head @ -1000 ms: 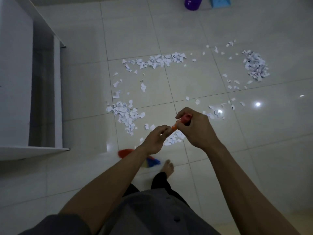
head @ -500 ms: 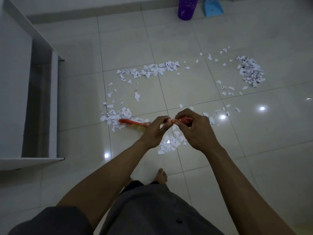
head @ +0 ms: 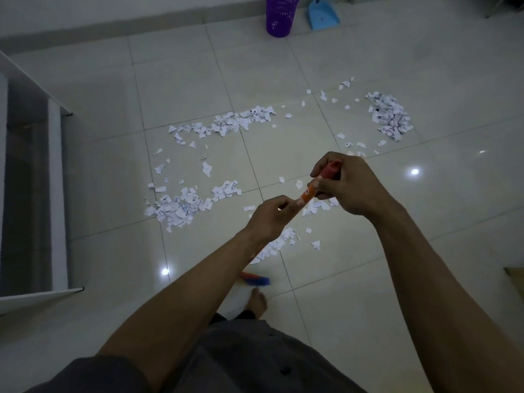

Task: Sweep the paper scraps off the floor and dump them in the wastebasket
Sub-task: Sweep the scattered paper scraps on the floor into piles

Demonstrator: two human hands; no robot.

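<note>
Both of my hands grip an orange broom handle (head: pixel 307 193). My right hand (head: pixel 348 185) holds its red top end and my left hand (head: pixel 269 217) holds it just below. The broom's orange and blue head (head: pixel 255 280) is on the floor near my bare foot (head: pixel 256 303), mostly hidden by my left forearm. White paper scraps lie in loose piles on the tiles: one at the left (head: pixel 181 207), one in a band further back (head: pixel 232 123), one at the far right (head: pixel 390 116). A purple wastebasket (head: pixel 279 14) stands by the far wall.
A blue dustpan (head: pixel 321 17) leans beside the wastebasket. White furniture (head: pixel 54 194) with an open side runs along the left edge. Glossy pale tiles show ceiling-light reflections. A wooden edge (head: pixel 514 276) pokes in at the right.
The broom head swung from the left scrap pile back toward my foot, and both hands rose and shifted right. The camera tilted up, so the wastebasket and dustpan show more fully.
</note>
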